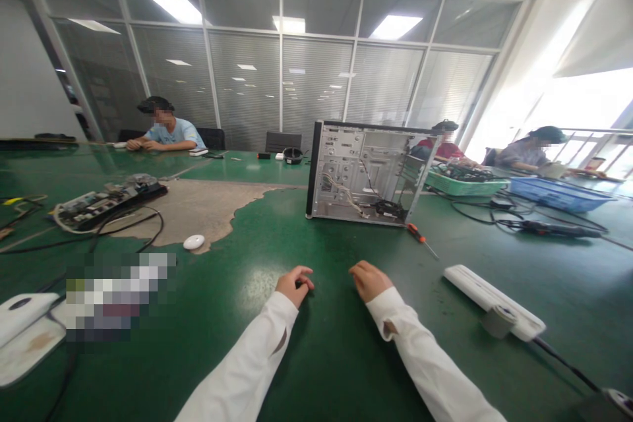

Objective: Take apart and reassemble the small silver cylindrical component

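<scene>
My left hand (295, 283) rests on the green table with loosely curved fingers apart and nothing in them. Facing it, across a small gap, is my right hand (368, 280), loosely bent and holding nothing that shows; its fingertips point left and are partly hidden. Beyond both hands stands an opened computer case (363, 171), its metal inside facing me, with cables and a black part at the bottom. An orange-handled screwdriver (416, 233) lies by the case's right corner, nearer to my right hand than to my left.
A white power strip (494, 300) lies at right. Behind it are a black corded tool (558, 229), a green basket (465, 186) and a blue basket (558, 194). At left are an electronic assembly (109, 201), cables and a white round object (194, 242). Several people sit around the table.
</scene>
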A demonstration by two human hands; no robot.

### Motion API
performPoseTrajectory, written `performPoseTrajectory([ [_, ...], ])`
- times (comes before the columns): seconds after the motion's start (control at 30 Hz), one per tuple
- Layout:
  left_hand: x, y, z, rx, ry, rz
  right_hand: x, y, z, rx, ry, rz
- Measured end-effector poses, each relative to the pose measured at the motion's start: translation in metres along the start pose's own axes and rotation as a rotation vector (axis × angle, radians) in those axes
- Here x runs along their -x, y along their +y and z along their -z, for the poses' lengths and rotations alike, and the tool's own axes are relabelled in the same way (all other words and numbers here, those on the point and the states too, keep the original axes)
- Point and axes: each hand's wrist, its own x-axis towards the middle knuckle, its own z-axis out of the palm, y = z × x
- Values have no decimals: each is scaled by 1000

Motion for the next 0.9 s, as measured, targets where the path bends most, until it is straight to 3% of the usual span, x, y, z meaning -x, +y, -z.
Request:
performPoseTrajectory([
  [0.03, 0, 0, 0, 7, 1, 8, 4, 17, 14, 49, 43, -131],
  [0.1, 0, 0, 0, 22, 8, 12, 22, 59, 45, 173, 140, -527],
  [0.17, -1, -1, 0, 32, 15, 9, 51, 104, 72, 223, 169, -718],
  [0.2, -1, -2, -1, 35, 18, 7, 66, 125, 82, 241, 143, -893],
  [0.3, -1, -6, -3, 47, 22, 2, 102, 170, 91, 263, 122, -1182],
  [0.43, -2, -9, -5, 57, 18, 10, 111, 182, 80, 126, -51, -1247],
  [0.6, -2, -7, -4, 58, 17, 8, 111, 186, 74, 176, 47, -1226],
  [0.77, 0, -6, -3, 48, 13, -3, 119, 197, 71, 157, -5, -1297],
  [0.9, 0, -7, -3, 38, 14, -9, 119, 192, 71, 179, 47, -1326],
])
